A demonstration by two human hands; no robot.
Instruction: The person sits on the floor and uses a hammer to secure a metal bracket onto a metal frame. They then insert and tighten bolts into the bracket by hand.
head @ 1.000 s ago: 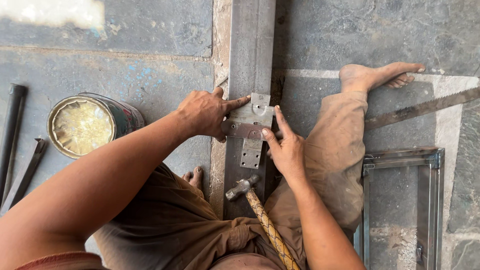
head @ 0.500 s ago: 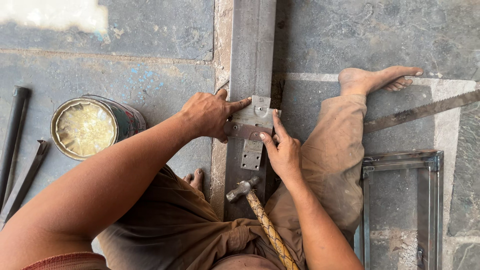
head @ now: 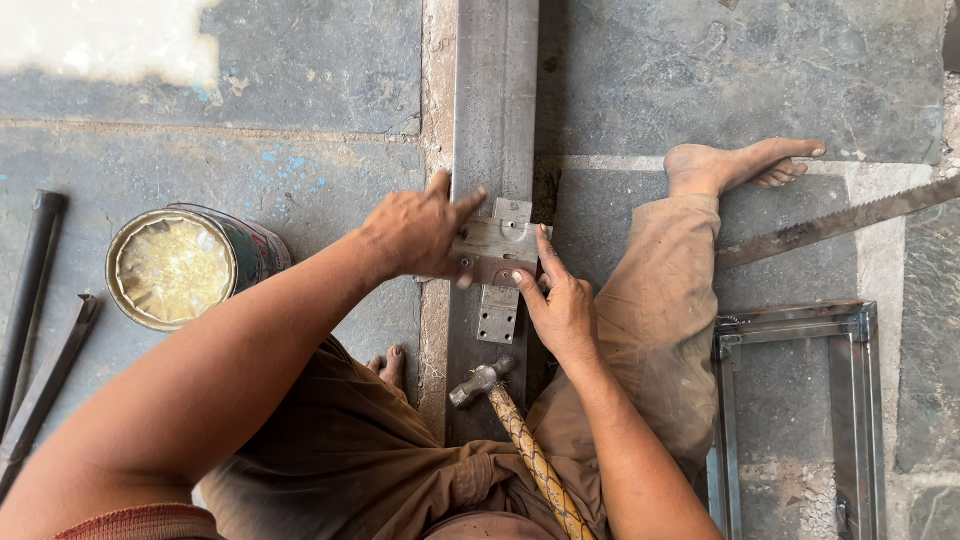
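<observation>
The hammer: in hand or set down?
Set down. The hammer lies on the steel bar; both hands are on the hinge plate.

A grey stone floor (head: 300, 90) is seen; a steel bar (head: 495, 120) lies at twelve o'clock, an open tin (head: 185, 265) at nine, a metal frame (head: 800, 400) at four.
</observation>
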